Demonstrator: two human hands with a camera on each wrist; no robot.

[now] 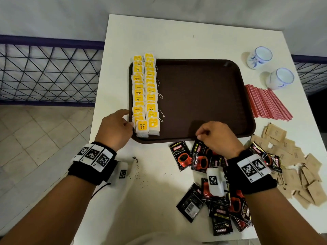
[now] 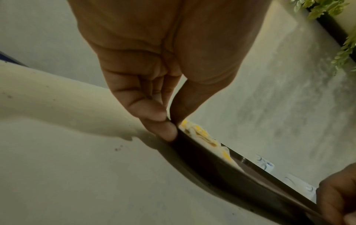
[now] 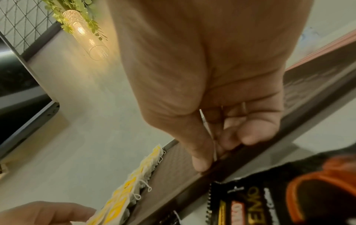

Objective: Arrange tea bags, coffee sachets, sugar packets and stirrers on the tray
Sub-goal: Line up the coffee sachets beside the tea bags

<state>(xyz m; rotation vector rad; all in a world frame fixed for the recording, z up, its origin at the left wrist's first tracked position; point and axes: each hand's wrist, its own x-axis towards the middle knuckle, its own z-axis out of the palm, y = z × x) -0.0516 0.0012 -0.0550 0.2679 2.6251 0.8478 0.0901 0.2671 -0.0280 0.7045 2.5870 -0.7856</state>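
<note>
Left hand (image 1: pixel 115 129) pinches tray (image 1: pixel 203 96) rim, steadying it beside tea bags (image 1: pixel 145 92); right hand (image 1: pixel 216 137) fingers seemingly clamped on near rim, above coffee sachets (image 1: pixel 212 197).

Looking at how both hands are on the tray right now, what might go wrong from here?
The left hand and right hand both pinch the tray rim; a jerk could topple the overlapped tea bags, some overhanging the far-left edge. The coffee sachets lie against the near rim, so sliding the tray could push or ride over them.
</note>
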